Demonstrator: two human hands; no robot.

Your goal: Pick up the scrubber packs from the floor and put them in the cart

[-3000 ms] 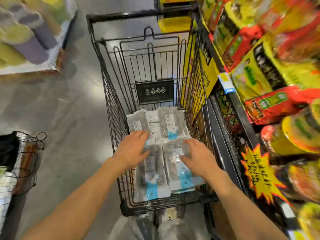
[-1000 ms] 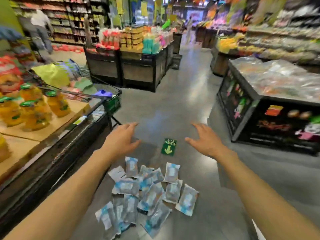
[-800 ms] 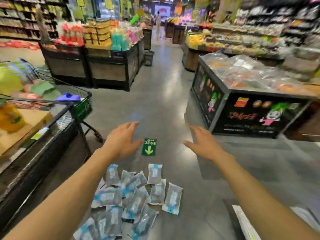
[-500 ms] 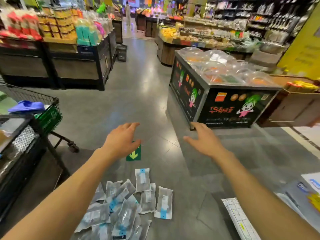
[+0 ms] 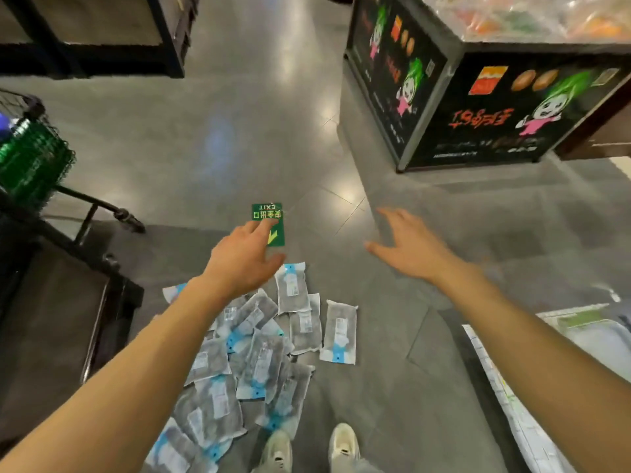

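Clear scrubber packs [image 5: 300, 322] with blue-tipped labels lie heaped on the grey tiled floor [image 5: 211, 141], perhaps overlapping. Left hand [image 5: 244, 259] and right hand [image 5: 408, 249] hover empty, fingers spread, near a green exit sticker [image 5: 268, 216].

floor [image 5: 239, 138]: smooth grey tile, glossy, mirroring the ceiling lights
scrubber packs [image 5: 338, 332]: clear shiny plastic film with paper labels, grey fibrous pads inside
exit sticker [image 5: 271, 216]: flat green print
display case [image 5: 478, 107]: glossy black printed panels, metal edges

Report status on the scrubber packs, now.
Left hand and right hand open, empty, above floor. Scrubber packs piled on floor by shoes. Nothing in the way.
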